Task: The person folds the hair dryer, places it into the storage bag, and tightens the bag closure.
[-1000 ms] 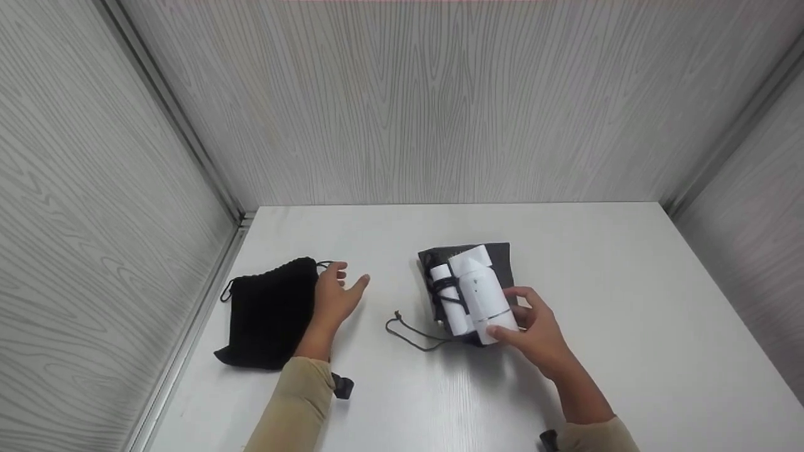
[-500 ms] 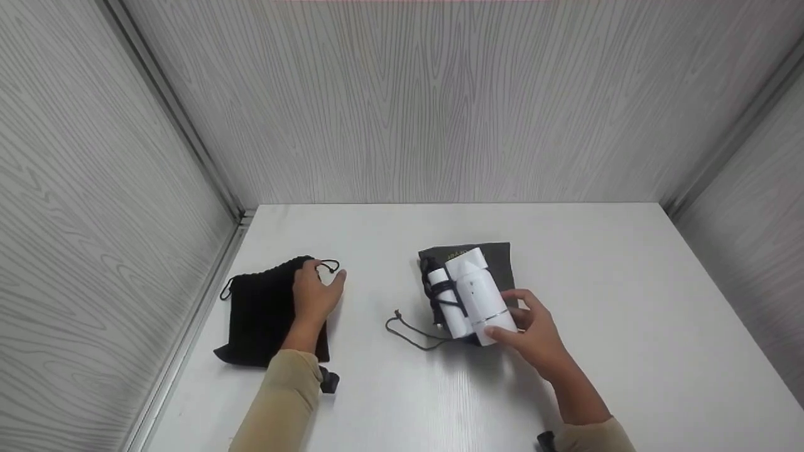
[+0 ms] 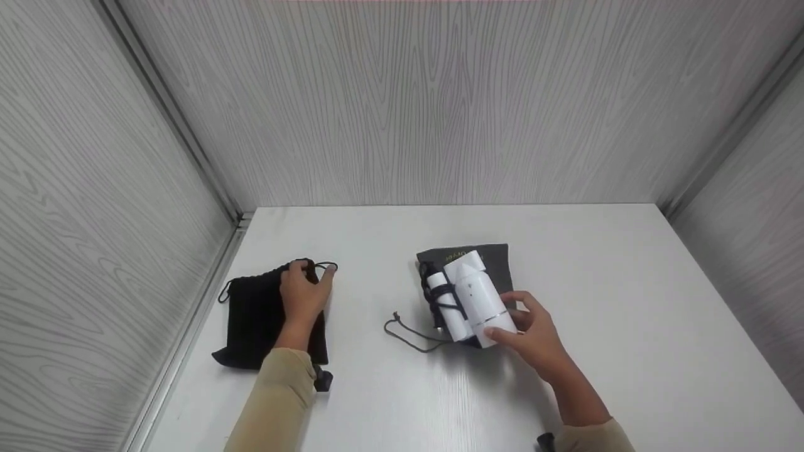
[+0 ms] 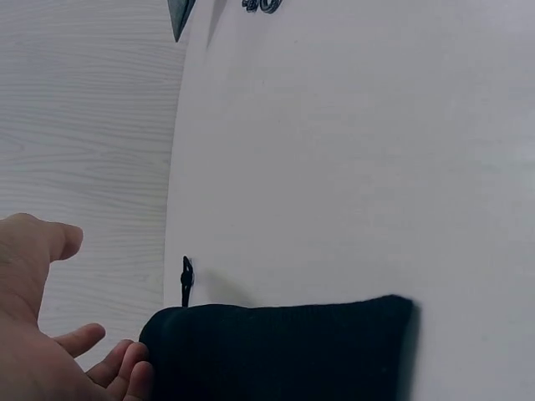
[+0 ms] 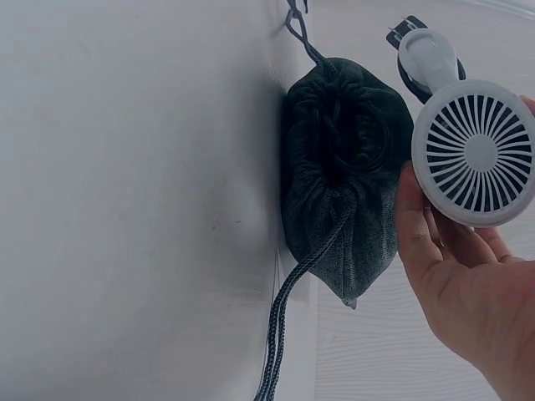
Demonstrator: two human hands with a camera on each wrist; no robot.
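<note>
A white folding hair dryer (image 3: 482,296) is held at its rear end by my right hand (image 3: 532,336), thumb on one side and fingers round the other. Its dark cord is wound round the folded handle (image 3: 448,309). The round vent grille (image 5: 481,154) and plug (image 5: 407,30) show in the right wrist view. Behind the dryer is a grey drawstring pouch (image 3: 497,267) with lettering. My left hand (image 3: 303,301) lies over the mouth of a black drawstring pouch (image 3: 254,320); its fingertips touch the pouch's edge, and the thumb stands apart in the left wrist view.
The white table (image 3: 383,402) is enclosed by wood-grain panels (image 3: 402,113) at the back and sides. The grey pouch's cord (image 3: 405,336) trails left across the table. A small cord loop (image 3: 224,292) sticks out of the black pouch's left corner.
My left hand has moved left from beside the black pouch onto its mouth. The hair dryer has shifted slightly toward me in my right hand, baring more of the grey pouch's lettering.
</note>
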